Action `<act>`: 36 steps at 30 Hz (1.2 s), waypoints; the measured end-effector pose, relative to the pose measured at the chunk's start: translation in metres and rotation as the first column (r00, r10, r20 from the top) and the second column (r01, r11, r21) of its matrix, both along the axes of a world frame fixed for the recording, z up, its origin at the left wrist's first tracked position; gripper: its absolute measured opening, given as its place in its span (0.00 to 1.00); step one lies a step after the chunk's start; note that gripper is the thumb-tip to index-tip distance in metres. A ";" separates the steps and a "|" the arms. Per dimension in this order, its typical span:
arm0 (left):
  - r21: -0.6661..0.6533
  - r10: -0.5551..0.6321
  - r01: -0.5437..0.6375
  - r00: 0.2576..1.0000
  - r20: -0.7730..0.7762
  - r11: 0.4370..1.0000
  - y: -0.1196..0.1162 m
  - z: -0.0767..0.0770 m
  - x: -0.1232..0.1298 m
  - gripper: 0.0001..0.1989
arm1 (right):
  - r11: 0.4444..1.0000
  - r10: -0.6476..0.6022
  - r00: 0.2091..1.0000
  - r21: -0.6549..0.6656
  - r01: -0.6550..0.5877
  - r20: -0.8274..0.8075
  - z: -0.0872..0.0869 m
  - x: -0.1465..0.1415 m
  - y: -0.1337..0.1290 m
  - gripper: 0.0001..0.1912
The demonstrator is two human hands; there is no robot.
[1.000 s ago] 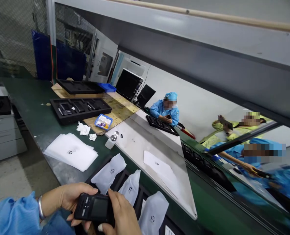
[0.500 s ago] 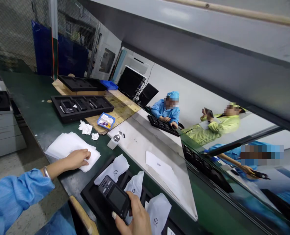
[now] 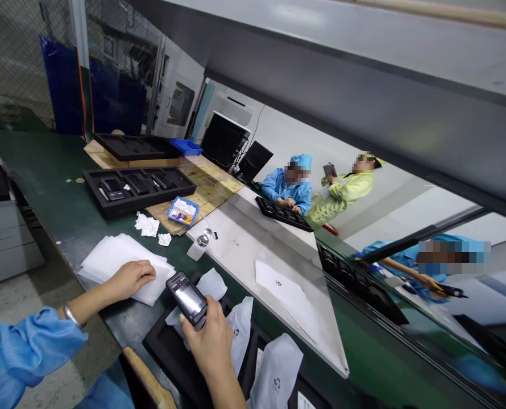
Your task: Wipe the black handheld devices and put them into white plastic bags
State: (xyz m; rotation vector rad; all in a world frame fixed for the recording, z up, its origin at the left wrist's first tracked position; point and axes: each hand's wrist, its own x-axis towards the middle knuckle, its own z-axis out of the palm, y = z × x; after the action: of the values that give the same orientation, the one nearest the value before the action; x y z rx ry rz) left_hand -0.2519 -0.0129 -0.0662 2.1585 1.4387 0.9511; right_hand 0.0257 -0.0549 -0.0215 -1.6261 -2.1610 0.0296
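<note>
My right hand (image 3: 210, 335) grips a small black handheld device (image 3: 187, 297) with a glossy screen, holding it above a black foam tray (image 3: 171, 358) at the near edge of the green bench. My left hand (image 3: 130, 279) rests with fingers curled on a stack of white foam bags (image 3: 116, 261) to the left of the tray. Three white bags (image 3: 274, 369) with a recycling mark stand in the tray's slots below the device.
A metal plate (image 3: 253, 255) bearing one flat bag lies right of the tray. Farther back sit a black tray with devices (image 3: 137, 187), a small blue bin (image 3: 183, 211), crumpled wipes (image 3: 147, 225) and monitors (image 3: 223, 142). Co-workers in blue and yellow-green coats work across the line.
My left hand let go of the device and moved left onto the stack of white bags. My right hand alone raised the device forward, over the tray.
</note>
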 end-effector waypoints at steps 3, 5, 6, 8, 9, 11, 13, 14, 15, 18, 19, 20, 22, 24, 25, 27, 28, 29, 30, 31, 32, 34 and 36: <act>0.060 0.016 -0.017 1.000 0.013 0.998 -0.003 -0.001 0.005 0.15 | 1.000 -0.021 0.999 -0.010 0.021 0.028 -0.002 -0.012 0.004 0.32; 0.092 0.032 -0.034 0.999 0.025 0.995 -0.005 -0.002 0.009 0.15 | 1.000 -0.015 0.999 -0.013 0.016 0.047 -0.005 -0.016 0.003 0.32; 0.108 0.038 -0.042 0.999 0.035 0.993 -0.007 -0.003 0.011 0.15 | 1.000 0.000 0.998 -0.013 0.001 0.056 -0.007 -0.017 0.002 0.32; 0.139 0.037 -0.044 0.998 0.055 0.989 -0.009 -0.005 0.014 0.15 | 0.999 0.043 0.997 -0.032 -0.041 0.065 -0.009 -0.018 -0.001 0.32; 0.153 0.027 -0.035 0.998 0.059 0.988 -0.010 -0.005 0.016 0.15 | 0.997 0.057 0.996 -0.053 -0.054 0.061 -0.009 -0.018 -0.002 0.31; 0.172 -0.006 -0.003 0.999 0.049 0.985 -0.013 -0.006 0.019 0.15 | 0.994 0.056 0.997 -0.095 -0.052 0.044 -0.008 -0.017 -0.005 0.31; 0.182 -0.032 0.027 0.999 0.026 0.983 -0.016 -0.005 0.022 0.14 | 0.989 0.075 0.997 -0.128 -0.071 0.028 -0.004 -0.016 -0.007 0.30; 0.188 -0.038 0.034 0.999 0.018 0.982 -0.018 -0.004 0.023 0.14 | 0.984 0.108 0.994 -0.144 -0.103 0.024 -0.002 -0.016 -0.008 0.31; 0.195 -0.042 0.038 0.999 0.013 0.980 -0.020 -0.002 0.024 0.14 | 0.976 0.150 0.989 -0.160 -0.145 0.019 0.000 -0.015 -0.009 0.32; 0.209 -0.058 0.054 0.998 0.016 0.976 -0.025 0.004 0.027 0.13 | 0.966 0.188 0.982 -0.181 -0.187 -0.012 0.001 -0.014 -0.009 0.33; 0.206 -0.072 0.066 0.997 0.022 0.976 -0.028 0.006 0.029 0.13 | 0.974 0.154 0.988 -0.167 -0.155 -0.021 0.000 -0.013 -0.008 0.32; 0.200 -0.090 0.082 0.995 0.031 0.976 -0.030 0.008 0.032 0.13 | 0.981 0.124 0.992 -0.149 -0.126 -0.026 -0.001 -0.013 -0.008 0.32; 0.182 -0.133 0.122 0.990 0.051 0.976 -0.036 0.012 0.039 0.13 | 0.984 0.128 0.992 -0.124 -0.129 -0.020 -0.004 -0.012 -0.008 0.32; 0.169 -0.175 0.164 0.983 0.054 0.972 -0.042 0.017 0.047 0.13 | 0.973 0.195 0.981 -0.125 -0.195 -0.011 -0.006 -0.012 -0.009 0.34; 0.170 -0.196 0.186 0.980 0.043 0.968 -0.044 0.019 0.050 0.14 | 0.968 0.219 0.976 -0.124 -0.219 -0.016 -0.007 -0.011 -0.010 0.35; 0.187 -0.226 0.224 0.974 -0.010 0.957 -0.047 0.024 0.054 0.15 | 0.972 0.206 0.977 -0.102 -0.210 -0.047 -0.007 -0.009 -0.011 0.35; 0.206 -0.233 0.238 0.971 -0.049 0.949 -0.048 0.027 0.054 0.14 | 0.978 0.187 0.980 -0.083 -0.193 -0.066 -0.007 -0.007 -0.011 0.35; 0.231 -0.229 0.245 0.969 -0.093 0.942 -0.049 0.030 0.052 0.11 | 0.981 0.178 0.981 -0.062 -0.184 -0.080 -0.006 -0.005 -0.011 0.35; 0.257 -0.215 0.245 0.967 -0.139 0.935 -0.048 0.032 0.051 0.11 | 0.982 0.181 0.980 -0.046 -0.185 -0.087 -0.004 -0.003 -0.011 0.35; 0.278 -0.195 0.241 0.963 -0.184 0.930 -0.047 0.034 0.049 0.19 | 0.980 0.193 0.977 -0.037 -0.197 -0.087 -0.002 -0.001 -0.011 0.35; 0.287 -0.180 0.242 0.957 -0.227 0.927 -0.045 0.035 0.048 0.31 | 0.976 0.211 0.974 -0.036 -0.214 -0.083 0.002 0.000 -0.012 0.36; 0.271 -0.181 0.263 0.939 -0.293 0.926 -0.040 0.034 0.049 0.47 | 0.969 0.238 0.968 -0.054 -0.243 -0.081 0.014 0.000 -0.016 0.37; 0.250 -0.221 0.299 0.929 -0.298 0.921 -0.035 0.031 0.056 0.48 | 0.965 0.245 0.964 -0.072 -0.252 -0.101 0.030 -0.001 -0.022 0.37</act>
State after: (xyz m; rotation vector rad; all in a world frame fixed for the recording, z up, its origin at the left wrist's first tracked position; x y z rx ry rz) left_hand -0.1962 -0.0476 -0.0355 2.7033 1.1263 0.8428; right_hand 0.0252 -0.0767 0.0083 -1.3576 -2.3062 0.2697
